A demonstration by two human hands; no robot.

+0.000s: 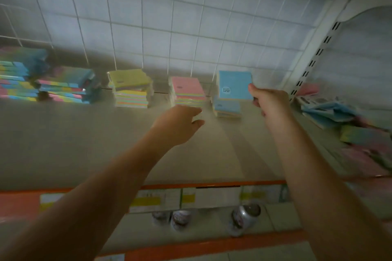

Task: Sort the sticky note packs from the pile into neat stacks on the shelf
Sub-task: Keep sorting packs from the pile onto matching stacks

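placement is the step in hand: the right hand [267, 103] pinches a blue sticky note pack [235, 85] by its right edge, thumb on the front face and the other fingers curled behind, holding it tilted up just above the short blue stack [227, 108] near the back edge of the shelf [84, 144]. to do this well, i judge the pack should be levelled flat first, then lowered with its corners over the corners of the stack below, and let go only once it rests square, since that stack looks low and slightly uneven

the left hand [180, 123] holds nothing; its fingers are loosely bent, reaching toward the base of the pink-topped stack [187, 94], and whether the fingertips touch it cannot be told through the blur. it could steady the blue stack from the left side while the pack comes down

further along the back edge stand a yellow-topped stack [131, 89] and mixed stacks [42, 82] toward the left end. the unsorted pile [343, 121] lies at the right end of the shelf, loose and overlapping, so plenty looks left to sort
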